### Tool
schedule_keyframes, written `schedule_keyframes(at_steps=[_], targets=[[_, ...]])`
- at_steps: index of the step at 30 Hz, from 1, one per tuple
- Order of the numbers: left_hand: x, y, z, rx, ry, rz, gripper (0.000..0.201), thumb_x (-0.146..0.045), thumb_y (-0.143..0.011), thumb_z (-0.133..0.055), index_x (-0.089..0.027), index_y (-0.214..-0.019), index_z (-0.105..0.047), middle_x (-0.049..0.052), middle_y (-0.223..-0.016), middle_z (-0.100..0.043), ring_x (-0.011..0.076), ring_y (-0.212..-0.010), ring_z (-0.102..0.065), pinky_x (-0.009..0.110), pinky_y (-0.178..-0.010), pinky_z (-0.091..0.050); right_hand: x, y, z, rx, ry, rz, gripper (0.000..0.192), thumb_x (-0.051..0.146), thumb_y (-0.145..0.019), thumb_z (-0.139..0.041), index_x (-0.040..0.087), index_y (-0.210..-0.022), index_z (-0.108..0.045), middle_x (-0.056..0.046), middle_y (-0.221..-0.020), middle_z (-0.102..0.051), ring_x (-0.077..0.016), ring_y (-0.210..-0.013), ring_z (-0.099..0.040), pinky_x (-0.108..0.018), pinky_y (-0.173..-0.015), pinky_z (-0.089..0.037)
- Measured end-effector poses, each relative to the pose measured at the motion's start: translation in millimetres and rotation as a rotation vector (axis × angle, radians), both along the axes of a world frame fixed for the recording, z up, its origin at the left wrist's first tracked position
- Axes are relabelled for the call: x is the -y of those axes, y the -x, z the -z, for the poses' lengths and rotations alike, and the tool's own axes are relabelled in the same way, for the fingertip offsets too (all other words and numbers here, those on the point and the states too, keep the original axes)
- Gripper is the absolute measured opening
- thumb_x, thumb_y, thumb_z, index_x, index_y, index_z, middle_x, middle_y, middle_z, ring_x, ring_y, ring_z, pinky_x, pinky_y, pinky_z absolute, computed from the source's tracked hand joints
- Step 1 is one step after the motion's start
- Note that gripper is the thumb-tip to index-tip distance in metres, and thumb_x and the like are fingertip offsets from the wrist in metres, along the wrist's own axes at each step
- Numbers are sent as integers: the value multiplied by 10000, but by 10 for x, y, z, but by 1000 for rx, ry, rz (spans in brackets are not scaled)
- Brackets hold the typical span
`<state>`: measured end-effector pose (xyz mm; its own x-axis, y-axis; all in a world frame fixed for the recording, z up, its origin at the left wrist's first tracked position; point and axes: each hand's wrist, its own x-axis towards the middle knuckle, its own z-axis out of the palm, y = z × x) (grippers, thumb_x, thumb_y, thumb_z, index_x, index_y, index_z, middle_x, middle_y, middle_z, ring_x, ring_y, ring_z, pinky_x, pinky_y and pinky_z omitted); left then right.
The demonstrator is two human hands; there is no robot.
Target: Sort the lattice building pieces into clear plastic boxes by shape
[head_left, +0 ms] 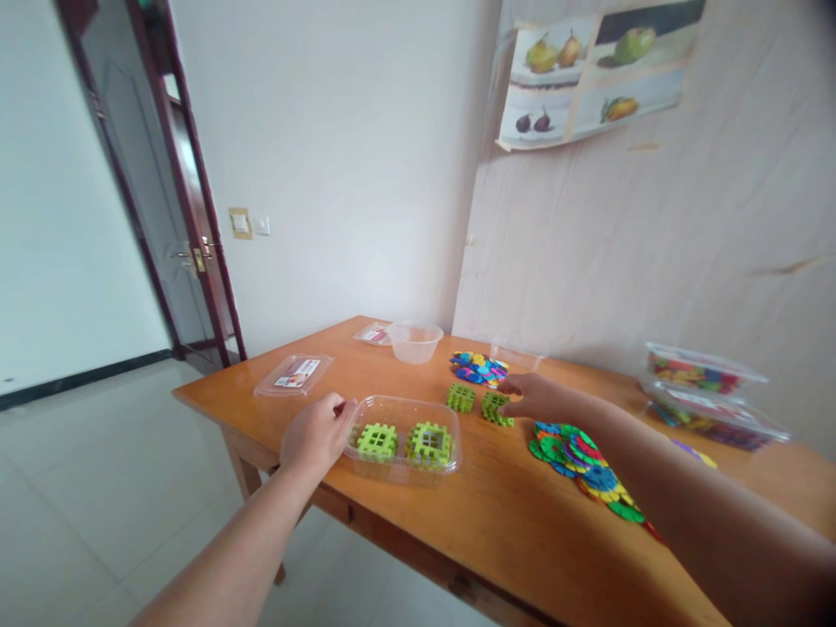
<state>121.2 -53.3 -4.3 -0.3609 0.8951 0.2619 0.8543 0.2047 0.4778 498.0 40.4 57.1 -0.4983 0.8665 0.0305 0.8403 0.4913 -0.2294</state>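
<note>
Spanning the lower view, a wooden table [496,522] stands against a pale wall, with a poster [597,74] of fruit above and a dark door [163,200] to the left. Two stacked boxes [709,396] of coloured pieces sit at the far right. A spread of coloured discs [584,466] lies by the right forearm; a smaller pile [479,368] lies farther back. A clear tray [405,435] near the front edge holds two green grid blocks [377,441]. A clear bowl [414,341] and a flat lid [293,374] sit behind it. The left hand [317,434] grips the tray's left rim, fingers curled. The right hand [539,396] rests fingertips on a loose green block [495,407], fingers narrowly bent, with another block [461,398] just beside it.
</note>
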Motion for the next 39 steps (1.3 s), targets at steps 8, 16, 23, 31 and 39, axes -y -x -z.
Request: schedule_keyframes(at_steps=[8, 16, 23, 31, 39], targets=[[2, -10, -15, 5, 9, -12, 431, -604, -880, -394, -246, -782, -613, 24, -778, -677, 202, -724, -612, 283, -561, -283, -6, 90, -9, -54, -75, 49, 353, 355, -735, -661, 164, -1030, -681, -65, -955, -711, -220, -868, -631, -307, -765, -471], [42, -54, -39, -7, 0, -16, 435, -599, -890, -389, -244, -803, -626, 29, -785, -686, 200, -719, -612, 290, -558, -274, 629, 1006, -361, -173, -108, -233, 373, 463, -793, -654, 242, -1094, -670, -42, -1051, -715, -210, -910, -648, -307, -813, -470], [78, -77, -51, 30, -18, -10, 424, -584, -886, -413, -241, -786, -642, 27, -778, -692, 190, -706, -610, 291, -539, -254, 851, 1637, -311, 9, -113, -281, 476, 518, -751, -668, 254, -1147, -671, -89, -1063, -705, -272, -929, -655, -338, -763, -477], [65, -85, -37, 19, -24, -21, 393, -561, -893, -417, -248, -786, -630, 29, -795, -702, 202, -731, -623, 281, -557, -279, 469, 1320, -227, -203, -114, -248, 390, 467, -849, -604, 219, -1146, -657, -62, -1127, -711, -216, -989, -652, -310, -874, -478], [28, -40, -9, 1, 5, -10, 442, -611, -890, -399, -246, -808, -635, 38, -802, -709, 204, -727, -629, 274, -561, -294, -152, 651, -84, 2, -96, -2, 246, 369, -837, -591, 203, -976, -708, -48, -938, -719, -205, -841, -648, -279, -715, -459]])
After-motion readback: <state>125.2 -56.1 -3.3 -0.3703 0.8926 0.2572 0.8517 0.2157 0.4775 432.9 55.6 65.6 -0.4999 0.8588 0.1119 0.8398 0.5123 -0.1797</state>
